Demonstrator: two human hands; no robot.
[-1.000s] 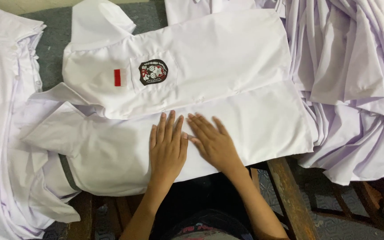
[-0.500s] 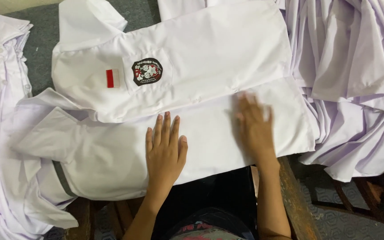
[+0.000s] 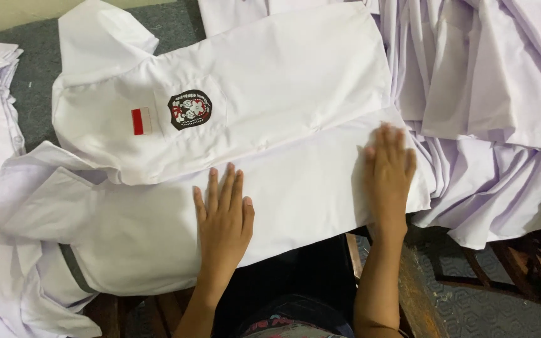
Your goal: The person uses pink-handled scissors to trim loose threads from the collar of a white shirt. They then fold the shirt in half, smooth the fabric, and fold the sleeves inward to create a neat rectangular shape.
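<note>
Head cam looks down on a white shirt point(image 3: 295, 94) laid flat. Left hand point(image 3: 223, 216) and right hand point(image 3: 388, 172) both press on it, fingers spread, 2 flat palms, gripping nothing

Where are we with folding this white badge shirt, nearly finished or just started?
Midway, I'd judge. Done: the white short-sleeved shirt with an embroidered chest badge lies spread flat with its front panels overlapped. In hand: the left hand presses the lower panel while the right hand rests flat near the hem. Left: sleeves lie unfolded, and the rumpled pile of white shirts waits alongside.
</note>
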